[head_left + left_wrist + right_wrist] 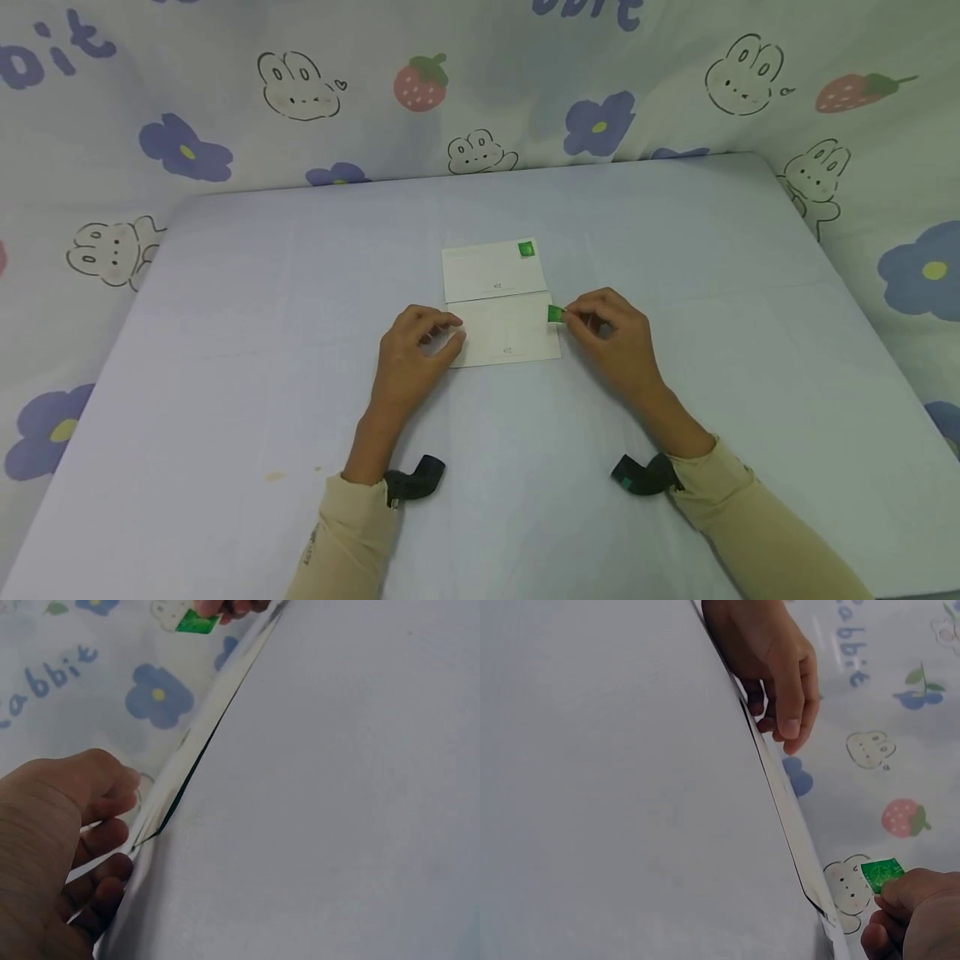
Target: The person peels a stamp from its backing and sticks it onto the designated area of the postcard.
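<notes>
My right hand [617, 337] pinches a small green stamp [555, 314] between thumb and fingertips. The stamp overlaps the upper right corner of the near white card [506, 331] in the head view. In the right wrist view the stamp [882, 875] shows a pale pattern and stands out from the fingertips. My left hand [415, 352] is at that card's left edge, fingers loosely bent and fingertips right at the edge. Seen from the left wrist, the card [196, 746] appears nearly edge-on beside the left hand [71, 847].
Directly beyond the near card lies a second white card [480, 275], with a green stamp [527, 249] in its upper right corner. Both lie on a table [247, 333] with a pale cover. A patterned cloth [510, 83] hangs behind it. Black devices [420, 477] are strapped at both wrists.
</notes>
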Demonstrator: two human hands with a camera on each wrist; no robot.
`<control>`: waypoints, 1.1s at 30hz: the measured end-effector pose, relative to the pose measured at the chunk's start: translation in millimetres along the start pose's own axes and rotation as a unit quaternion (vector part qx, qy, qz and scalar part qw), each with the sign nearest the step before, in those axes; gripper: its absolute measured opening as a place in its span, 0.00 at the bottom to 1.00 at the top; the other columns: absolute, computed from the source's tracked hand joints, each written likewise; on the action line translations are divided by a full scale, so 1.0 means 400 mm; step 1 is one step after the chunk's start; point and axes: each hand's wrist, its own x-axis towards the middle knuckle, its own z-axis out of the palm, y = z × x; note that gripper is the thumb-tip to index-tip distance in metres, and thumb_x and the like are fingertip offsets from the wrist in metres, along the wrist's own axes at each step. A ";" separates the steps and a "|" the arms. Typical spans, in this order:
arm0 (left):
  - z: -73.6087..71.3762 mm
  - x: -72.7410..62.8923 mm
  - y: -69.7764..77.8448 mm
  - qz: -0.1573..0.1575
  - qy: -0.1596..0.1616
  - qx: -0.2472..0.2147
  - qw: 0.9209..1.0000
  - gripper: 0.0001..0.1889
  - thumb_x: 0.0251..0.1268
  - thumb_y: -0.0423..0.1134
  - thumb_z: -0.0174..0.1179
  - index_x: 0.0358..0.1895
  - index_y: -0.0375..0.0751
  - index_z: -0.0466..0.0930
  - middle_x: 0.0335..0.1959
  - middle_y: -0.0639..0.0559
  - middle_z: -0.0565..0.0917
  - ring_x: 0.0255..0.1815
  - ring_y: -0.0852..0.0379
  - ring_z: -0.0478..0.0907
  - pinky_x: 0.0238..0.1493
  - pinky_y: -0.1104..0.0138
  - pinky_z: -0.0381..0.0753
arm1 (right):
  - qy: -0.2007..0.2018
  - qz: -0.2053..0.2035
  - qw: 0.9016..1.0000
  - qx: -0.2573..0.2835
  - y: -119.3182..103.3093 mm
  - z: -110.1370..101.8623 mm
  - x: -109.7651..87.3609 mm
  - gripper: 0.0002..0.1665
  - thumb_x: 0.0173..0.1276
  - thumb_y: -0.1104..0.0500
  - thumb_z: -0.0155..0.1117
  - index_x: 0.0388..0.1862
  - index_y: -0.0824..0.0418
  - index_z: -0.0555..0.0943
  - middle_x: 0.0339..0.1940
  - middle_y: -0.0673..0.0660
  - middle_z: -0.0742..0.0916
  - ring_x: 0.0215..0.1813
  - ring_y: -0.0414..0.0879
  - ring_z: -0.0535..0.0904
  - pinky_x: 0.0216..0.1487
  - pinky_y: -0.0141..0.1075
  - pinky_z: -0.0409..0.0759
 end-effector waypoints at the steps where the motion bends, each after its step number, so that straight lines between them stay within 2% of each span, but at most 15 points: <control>1: -0.001 0.000 -0.001 -0.001 -0.004 0.002 1.000 0.08 0.60 0.32 0.71 0.42 0.42 0.88 0.43 0.51 0.80 0.42 0.54 0.75 0.45 0.61 0.77 | 0.000 0.003 1.000 -0.001 0.000 0.000 0.002 0.02 0.66 0.63 0.71 0.37 0.61 0.88 0.39 0.49 0.85 0.33 0.42 0.74 0.33 0.29 0.72; 9: -0.008 -0.001 -0.005 -0.008 -0.028 0.028 0.999 0.09 0.60 0.35 0.72 0.43 0.43 0.87 0.45 0.52 0.78 0.44 0.53 0.73 0.46 0.61 0.74 | -0.004 0.020 1.000 -0.001 0.009 0.003 0.015 0.03 0.67 0.62 0.71 0.38 0.61 0.88 0.39 0.49 0.84 0.34 0.41 0.75 0.33 0.28 0.73; 17: -0.006 -0.001 -0.007 0.007 -0.044 0.043 0.998 0.09 0.60 0.34 0.72 0.43 0.42 0.87 0.46 0.49 0.78 0.43 0.51 0.70 0.46 0.59 0.71 | -0.007 0.031 0.999 -0.002 0.019 0.003 0.028 0.05 0.67 0.61 0.71 0.39 0.61 0.88 0.40 0.48 0.84 0.35 0.41 0.77 0.35 0.28 0.75; 33: -0.006 -0.001 -0.010 0.005 -0.050 0.070 0.996 0.08 0.62 0.36 0.71 0.43 0.44 0.87 0.47 0.50 0.78 0.44 0.51 0.69 0.45 0.60 0.71 | -0.032 0.070 0.997 0.010 0.024 0.010 0.043 0.08 0.68 0.57 0.71 0.41 0.60 0.88 0.41 0.48 0.84 0.38 0.41 0.78 0.38 0.28 0.77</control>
